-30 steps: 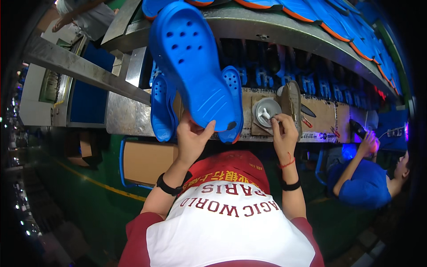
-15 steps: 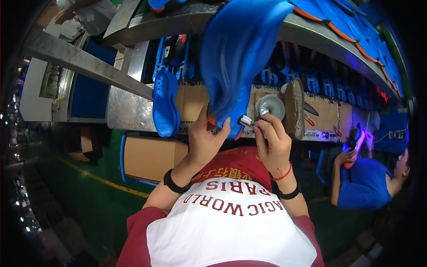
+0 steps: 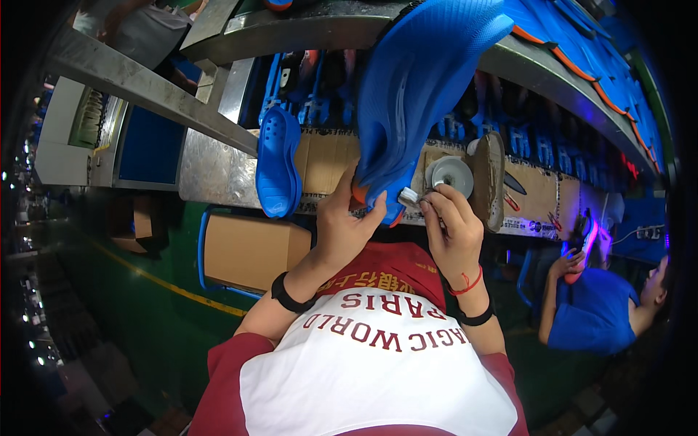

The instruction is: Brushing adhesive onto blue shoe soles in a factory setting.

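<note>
Blue, foam-like sole (image 3: 429, 80), held up at a slant above the bench (image 3: 207, 174), lower end grasped in the left hand (image 3: 342, 229), perhaps to steady it beside the other hand. Small whitish piece (image 3: 408, 196) pinched between thumb and fingers of the right hand (image 3: 454, 229), near that end; contact impossible to tell. Just beyond, white bowl (image 3: 464, 171), seemingly placed for easy reach, beside a brown elongated piece (image 3: 494, 189). Leftward, blue perforated sole (image 3: 278, 163) on the bench.

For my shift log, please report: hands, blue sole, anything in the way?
Left hand gripping blue sole near its lower end. Right hand pinching small whitish piece beside it; contact unclear. White bowl beyond right hand, no visible obstruction.
</note>
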Tool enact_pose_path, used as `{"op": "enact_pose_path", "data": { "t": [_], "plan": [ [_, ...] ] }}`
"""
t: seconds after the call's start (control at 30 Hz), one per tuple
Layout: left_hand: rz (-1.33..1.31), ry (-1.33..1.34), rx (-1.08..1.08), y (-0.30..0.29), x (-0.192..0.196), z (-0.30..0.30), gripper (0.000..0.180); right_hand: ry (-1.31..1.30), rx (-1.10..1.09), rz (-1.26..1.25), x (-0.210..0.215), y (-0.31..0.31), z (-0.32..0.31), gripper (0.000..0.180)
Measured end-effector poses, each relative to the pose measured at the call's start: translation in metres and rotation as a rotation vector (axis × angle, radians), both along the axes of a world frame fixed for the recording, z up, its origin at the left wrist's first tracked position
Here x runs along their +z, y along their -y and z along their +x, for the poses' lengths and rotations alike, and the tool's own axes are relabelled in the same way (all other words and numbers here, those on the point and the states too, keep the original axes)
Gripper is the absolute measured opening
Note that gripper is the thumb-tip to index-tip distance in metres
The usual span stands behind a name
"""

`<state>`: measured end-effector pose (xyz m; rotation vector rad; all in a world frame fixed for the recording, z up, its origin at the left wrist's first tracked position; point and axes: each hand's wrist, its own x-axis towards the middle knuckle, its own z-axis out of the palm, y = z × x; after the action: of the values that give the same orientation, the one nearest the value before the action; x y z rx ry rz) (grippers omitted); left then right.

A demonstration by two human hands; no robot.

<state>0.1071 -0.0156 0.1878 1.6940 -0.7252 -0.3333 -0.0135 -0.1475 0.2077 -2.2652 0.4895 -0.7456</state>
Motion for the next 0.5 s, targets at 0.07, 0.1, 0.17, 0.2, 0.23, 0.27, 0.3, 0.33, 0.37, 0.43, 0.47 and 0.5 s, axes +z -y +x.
{"op": "enact_pose_path", "data": {
  "t": [0.07,0.1,0.17,0.2,0.23,0.27,0.3,0.33,0.37,0.43,0.47,0.5],
  "plan": [
    [0.022,0.0,-0.009,-0.0001,0.0023,-0.0001,0.054,-0.024,-0.026,-0.083,-0.0005,0.0007,-0.0007,0.015],
    [0.02,0.005,-0.009,0.0,0.0035,0.0001,0.054,-0.025,-0.026,-0.084,-0.0008,0.0012,-0.0008,0.015],
    [0.052,0.017,-0.016,0.0003,0.0058,0.0009,0.054,-0.014,-0.041,-0.112,-0.0012,0.0024,-0.0002,0.016],
    [0.047,0.023,-0.016,0.0013,0.0066,0.0014,0.054,-0.015,-0.039,-0.112,-0.0009,0.0038,0.0001,0.016],
    [0.041,0.032,-0.017,0.0018,0.0072,0.0014,0.054,-0.023,-0.047,-0.114,-0.0006,0.0042,-0.0004,0.016],
    [0.035,0.031,-0.017,0.0023,0.0076,0.0013,0.055,-0.04,-0.06,-0.101,-0.0002,0.0045,-0.001,0.016],
    [0.034,0.043,-0.013,0.003,0.0076,0.0017,0.055,-0.03,-0.051,-0.118,-0.0003,0.0049,-0.0009,0.016],
    [0.033,0.055,-0.012,0.0035,0.0073,0.0019,0.055,-0.033,-0.06,-0.122,-0.0006,0.0051,-0.0007,0.016],
    [0.035,0.064,-0.011,0.0039,0.0068,0.0019,0.055,-0.039,-0.075,-0.111,-0.0009,0.0054,-0.001,0.016],
    [0.034,0.065,-0.011,0.004,0.0059,0.0008,0.054,-0.043,-0.069,-0.126,-0.001,0.0062,-0.0027,0.015],
    [0.041,0.056,-0.012,0.0038,0.0058,0.0004,0.054,-0.066,-0.078,-0.1,-0.0009,0.0065,-0.0036,0.015],
    [0.034,0.071,-0.007,0.0034,0.006,0.0,0.054,-0.042,-0.066,-0.126,-0.0007,0.0067,-0.0044,0.015]
  ]
}}
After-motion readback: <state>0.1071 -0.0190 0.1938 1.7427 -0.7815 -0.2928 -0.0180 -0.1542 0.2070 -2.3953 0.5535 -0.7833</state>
